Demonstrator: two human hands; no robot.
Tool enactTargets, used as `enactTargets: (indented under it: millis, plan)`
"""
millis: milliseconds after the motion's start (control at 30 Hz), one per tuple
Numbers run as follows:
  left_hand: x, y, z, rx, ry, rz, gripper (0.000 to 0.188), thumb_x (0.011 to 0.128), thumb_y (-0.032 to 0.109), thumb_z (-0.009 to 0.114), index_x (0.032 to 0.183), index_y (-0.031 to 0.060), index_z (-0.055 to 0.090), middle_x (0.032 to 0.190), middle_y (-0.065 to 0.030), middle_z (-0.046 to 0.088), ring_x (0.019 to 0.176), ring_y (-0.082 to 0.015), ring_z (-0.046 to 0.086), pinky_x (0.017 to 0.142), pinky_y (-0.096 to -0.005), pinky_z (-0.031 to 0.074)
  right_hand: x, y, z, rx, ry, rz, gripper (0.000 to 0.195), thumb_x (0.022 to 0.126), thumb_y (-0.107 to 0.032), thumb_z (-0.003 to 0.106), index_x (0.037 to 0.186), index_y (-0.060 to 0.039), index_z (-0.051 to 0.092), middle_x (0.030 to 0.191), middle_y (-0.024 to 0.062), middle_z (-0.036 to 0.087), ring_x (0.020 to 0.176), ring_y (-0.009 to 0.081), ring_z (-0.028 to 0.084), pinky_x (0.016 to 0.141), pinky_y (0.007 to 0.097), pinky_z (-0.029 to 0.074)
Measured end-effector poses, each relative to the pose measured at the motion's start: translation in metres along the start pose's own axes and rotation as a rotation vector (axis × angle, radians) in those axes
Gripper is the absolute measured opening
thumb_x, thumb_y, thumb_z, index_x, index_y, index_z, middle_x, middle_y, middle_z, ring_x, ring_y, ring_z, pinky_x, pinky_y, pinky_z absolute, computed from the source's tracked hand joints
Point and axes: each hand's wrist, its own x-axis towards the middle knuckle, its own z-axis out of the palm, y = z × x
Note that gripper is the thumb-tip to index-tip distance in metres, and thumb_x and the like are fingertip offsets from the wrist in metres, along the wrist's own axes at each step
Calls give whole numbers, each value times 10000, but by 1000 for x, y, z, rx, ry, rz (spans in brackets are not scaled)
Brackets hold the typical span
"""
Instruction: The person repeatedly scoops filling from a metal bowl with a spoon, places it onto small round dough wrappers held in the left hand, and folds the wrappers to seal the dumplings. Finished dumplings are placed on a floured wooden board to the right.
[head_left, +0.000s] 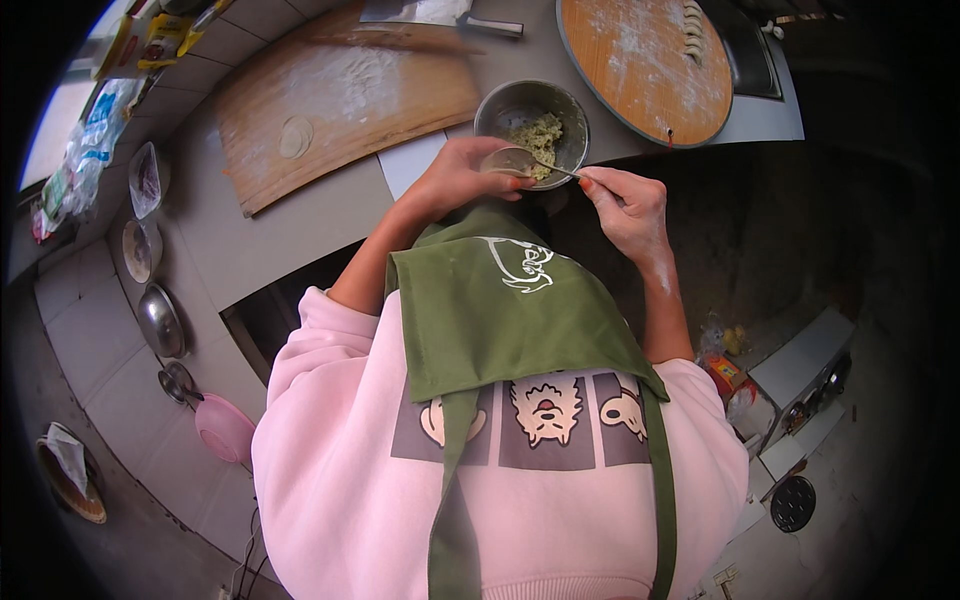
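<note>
My left hand (469, 174) holds a round dough wrapper (504, 162) over the near rim of a metal bowl (491, 112). Inside the bowl lies a pale green, chopped filling (546, 133). My right hand (626, 206), dusted with flour, grips the thin handle of a utensil (559, 170) whose far end reaches to the wrapper; its tip is too small to make out. Left of the bowl, a couple of flat dough wrappers (295, 137) rest on a floured wooden board (262, 176). A row of several shaped dumplings (693, 34) sits on a round board (637, 82) at the right.
A rolling pin (397, 43) lies across the wooden board's far side. Behind it is a cleaver (491, 26). Several bowls, one an upturned metal bowl (160, 321), and a pink basket (223, 427) line the left counter. A sink (754, 67) adjoins the round board.
</note>
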Motion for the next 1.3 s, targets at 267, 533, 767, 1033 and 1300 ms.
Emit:
enactTargets:
  millis: [267,533,767,1033,1300]
  plan:
    - [0,0,0,28,29,30,393,827,41,711,1185,-46,576,1019,-140,706,937,-198,689,829,-321,560,-4,4,-4,4,113,-6,126,844,-45,686,953,9,720,831,155,718,704,170,686,648,265,518]
    - [1,-4,-2,-45,146,53,345,879,129,683,1143,-63,571,988,-173,699,915,-236,696,765,-331,586,-9,5,-1,-21,128,-6,125,854,-48,684,959,10,717,823,131,717,689,150,668,639,259,508]
    - [1,-4,-1,-134,230,69,312,885,136,680,1115,-60,603,967,-163,693,891,-234,701,757,-325,582,-11,5,4,-30,137,26,127,847,-57,681,957,-3,714,812,145,708,674,201,674,632,272,507]
    - [3,-7,-3,-162,289,57,288,875,106,685,1099,-59,609,993,-151,679,899,-247,702,765,-333,591,-7,14,3,-39,207,63,124,848,-71,666,949,-12,708,805,178,685,687,248,680,629,310,508]
    - [8,-8,-5,-124,332,8,323,878,75,685,1160,-52,591,1071,-166,671,964,-244,689,800,-319,582,-2,119,53,-378,16,423,182,868,-191,546,865,-64,675,880,198,670,867,412,636,757,475,502]
